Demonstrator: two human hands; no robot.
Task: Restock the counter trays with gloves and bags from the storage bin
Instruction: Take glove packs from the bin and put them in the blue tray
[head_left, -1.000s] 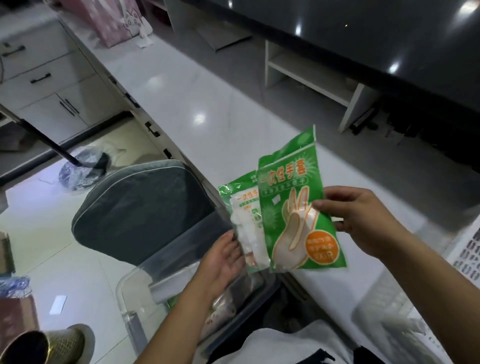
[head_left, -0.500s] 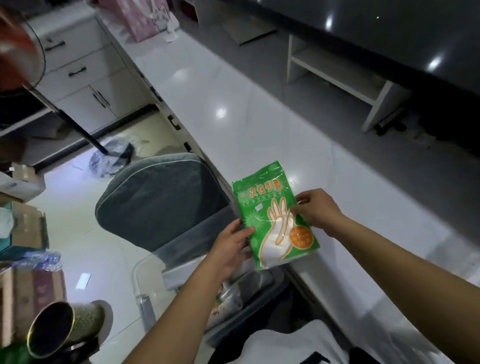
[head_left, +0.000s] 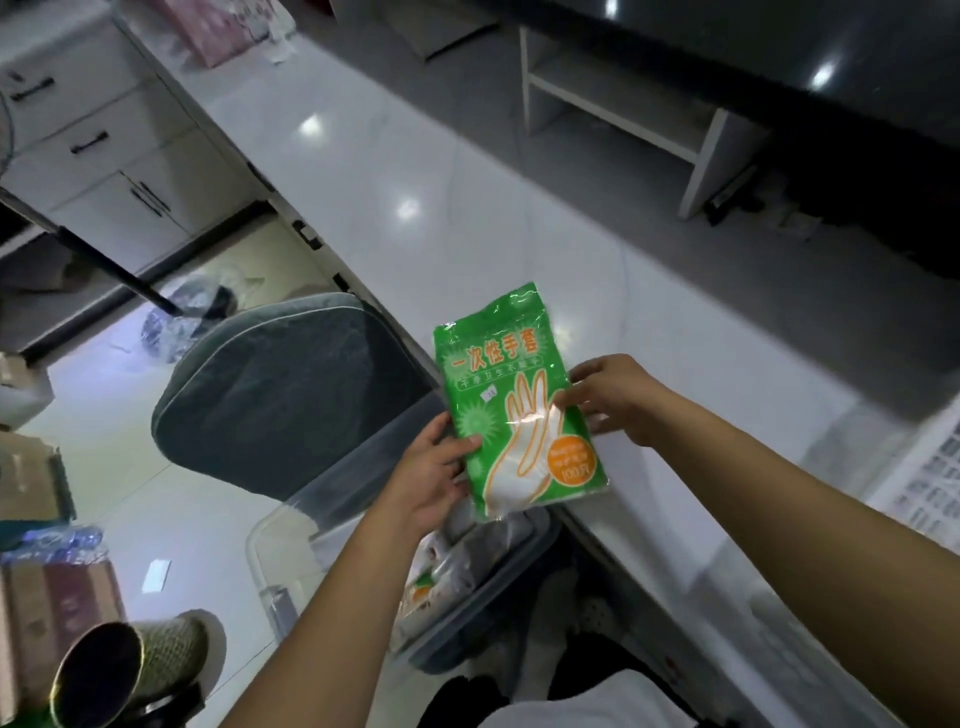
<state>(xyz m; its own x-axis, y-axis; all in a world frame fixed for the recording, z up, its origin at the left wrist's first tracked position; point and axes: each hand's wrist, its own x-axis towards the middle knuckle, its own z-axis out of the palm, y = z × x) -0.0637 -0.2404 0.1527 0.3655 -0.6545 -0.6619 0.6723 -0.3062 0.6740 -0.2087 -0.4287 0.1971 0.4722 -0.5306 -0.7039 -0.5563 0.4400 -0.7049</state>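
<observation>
A green packet of disposable gloves (head_left: 511, 395), printed with a white hand, is held flat over the edge of the white counter (head_left: 415, 171). My left hand (head_left: 428, 475) grips its lower left edge, thumb on the front. My right hand (head_left: 615, 397) pinches its right edge. Any second packet behind it is hidden. Below the packet stands the clear plastic storage bin (head_left: 291, 525) on the floor, with more packets (head_left: 452, 566) inside.
A grey chair cushion (head_left: 280, 395) sits left of the bin against the counter side. A white perforated tray (head_left: 930, 467) shows at the right edge of the counter. Cardboard boxes (head_left: 31, 467) and a woven cup (head_left: 130, 670) lie at the lower left.
The two fanned packets have come together into one visible stack and dropped lower toward the counter edge. Both hands stay on it; the view shifted left, off the white tray.
</observation>
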